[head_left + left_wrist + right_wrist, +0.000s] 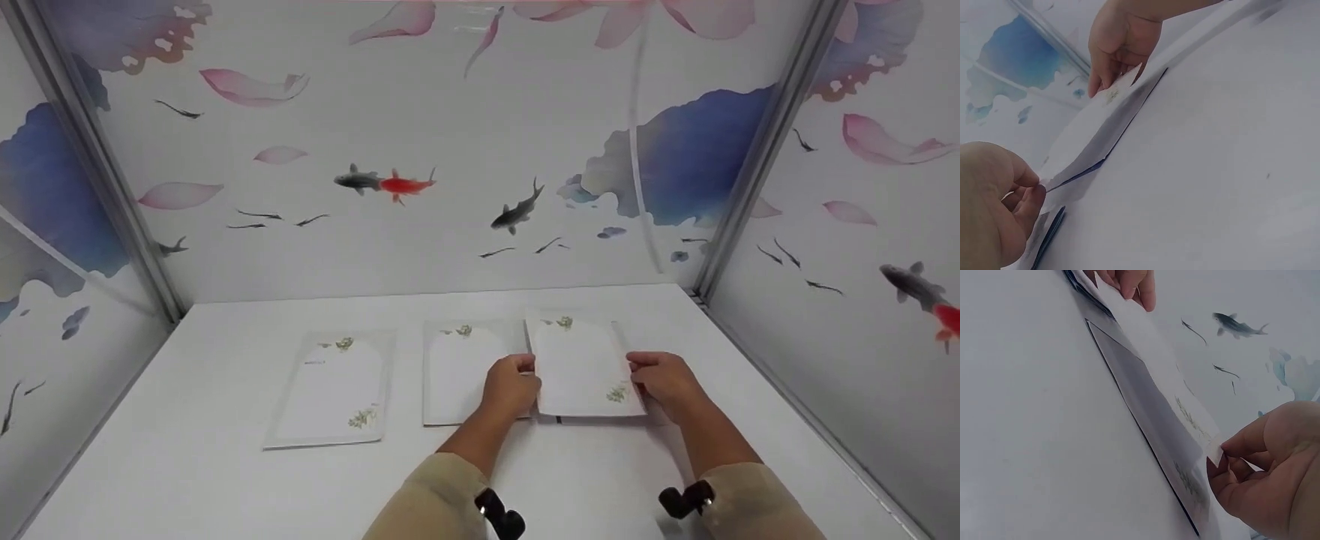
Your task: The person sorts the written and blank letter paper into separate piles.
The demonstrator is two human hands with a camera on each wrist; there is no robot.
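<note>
Both hands hold up a white sheet of paper (581,367) printed with small green plants at two corners. My left hand (511,386) pinches its left edge between thumb and fingers. At the opposite edge, my right hand (667,379) grips the paper the same way, near a corner in the right wrist view. Below the raised sheet lies a flat pad (1145,405) with a dark edge and a matching plant print, mostly hidden from the head view. A second printed pad (457,367) lies just left of it, partly behind my left hand.
Farther left on the white table (187,480) is another printed pad (330,390) with a short line of small text near its top. White panels (450,247) painted with fish and petals enclose the back and sides. Metal posts (765,142) stand at the corners.
</note>
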